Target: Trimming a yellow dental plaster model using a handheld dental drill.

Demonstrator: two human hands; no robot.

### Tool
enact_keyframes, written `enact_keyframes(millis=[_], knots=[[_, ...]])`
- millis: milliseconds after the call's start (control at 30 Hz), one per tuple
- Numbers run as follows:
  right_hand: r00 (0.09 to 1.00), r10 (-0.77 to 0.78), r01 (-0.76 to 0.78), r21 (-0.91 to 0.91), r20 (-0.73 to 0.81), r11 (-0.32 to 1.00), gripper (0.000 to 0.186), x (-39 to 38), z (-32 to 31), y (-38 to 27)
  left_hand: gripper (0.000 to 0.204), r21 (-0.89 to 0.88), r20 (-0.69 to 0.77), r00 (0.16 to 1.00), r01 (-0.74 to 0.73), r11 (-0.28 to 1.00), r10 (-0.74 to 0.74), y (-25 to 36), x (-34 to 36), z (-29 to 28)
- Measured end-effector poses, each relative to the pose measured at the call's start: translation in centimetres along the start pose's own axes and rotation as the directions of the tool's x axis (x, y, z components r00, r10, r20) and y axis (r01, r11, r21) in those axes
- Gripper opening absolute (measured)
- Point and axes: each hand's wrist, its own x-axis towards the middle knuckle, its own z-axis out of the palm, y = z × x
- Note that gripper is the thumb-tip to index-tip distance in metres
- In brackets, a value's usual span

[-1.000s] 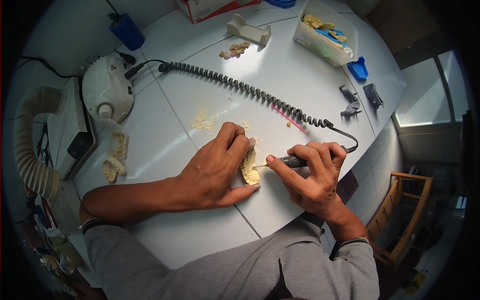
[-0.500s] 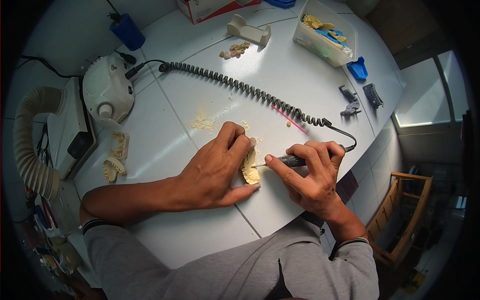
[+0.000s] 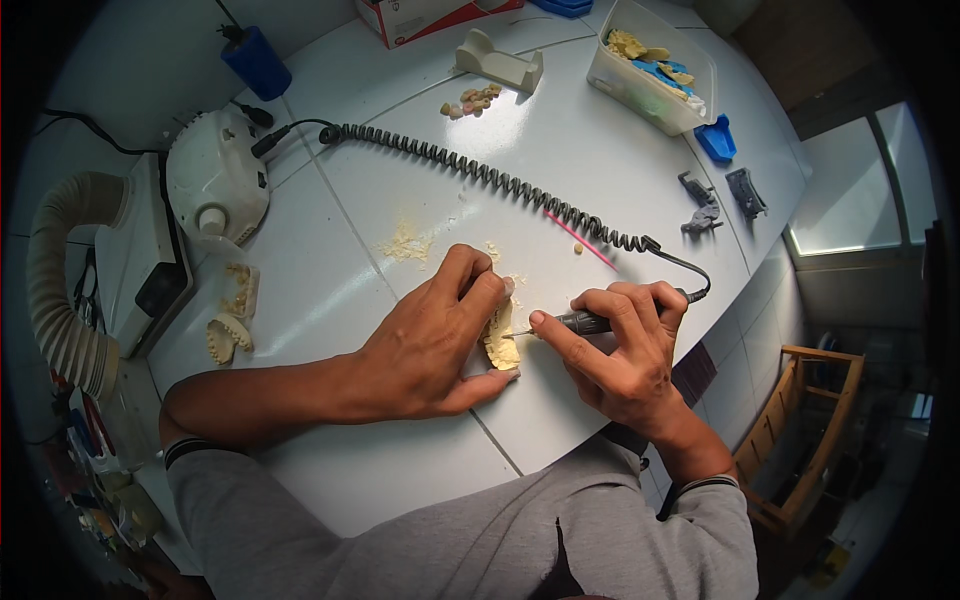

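My left hand (image 3: 425, 345) is closed round a pale yellow plaster dental cast (image 3: 499, 347), holding it on the white tiled tabletop (image 3: 330, 480) between fingertips and thumb. My right hand (image 3: 630, 360) grips a dark rotary handpiece (image 3: 582, 322), its thin metal bit reaching the cast's right side. A black coiled cord (image 3: 480, 175) runs from the handpiece to a white control unit (image 3: 205, 175) at the back left. Yellow shavings (image 3: 405, 243) lie scattered above my left hand, and a thin pink stick (image 3: 590, 250) lies under the cord.
More casts (image 3: 228, 338), a ribbed hose (image 3: 50, 240) at left, small tooth-like pieces (image 3: 465, 103), a cream holder (image 3: 498, 62), a plastic tub (image 3: 640, 90) of plaster bits, a blue tray (image 3: 716, 140), grey parts (image 3: 745, 190), a blue cup (image 3: 255, 65), and a wooden stool (image 3: 800, 430) beyond the table's right edge.
Both hands keep nearly the same positions and grips. The handpiece and the fingers of my right hand have shifted very slightly.
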Motion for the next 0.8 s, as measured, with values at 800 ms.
enact_keyframes(millis=[800], knots=[[0.999, 0.01, -0.011, 0.026, 0.04, 1.0, 0.043, -0.14, -0.14, 0.05, 0.072, 0.008, -0.001, 1.0, -0.002, 1.0, 0.002, -0.09, 0.05, 0.02]])
